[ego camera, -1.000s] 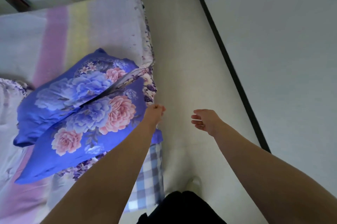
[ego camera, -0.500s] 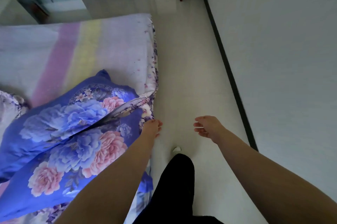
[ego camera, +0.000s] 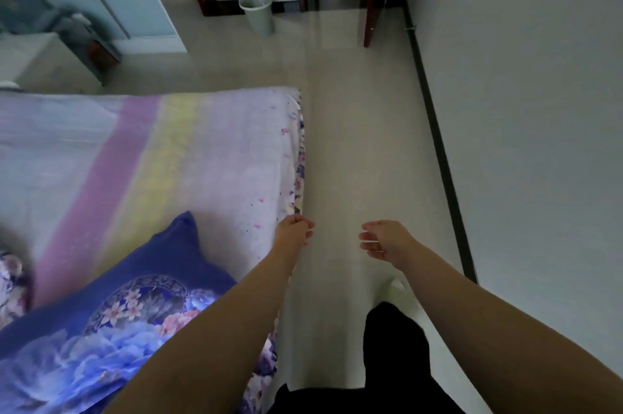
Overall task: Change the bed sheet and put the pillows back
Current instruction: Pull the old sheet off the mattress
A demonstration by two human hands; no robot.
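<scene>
bed (ego camera: pixel 296 130) | striped sheet (ego camera: pixel 141 157) spread | floral pillow (ego camera: pixel 111 322) on sheet

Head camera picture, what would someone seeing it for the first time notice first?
Probably the blue floral pillow at lower left, lying on the pastel striped sheet. Next, the two bare forearms reaching forward over the aisle: the left hand at the bed's edge, the right hand loosely curled over the floor. A pale waste bin stands by the doorway beyond.

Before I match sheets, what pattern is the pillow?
Blue with pink and blue flowers, pillow, head view.
</scene>
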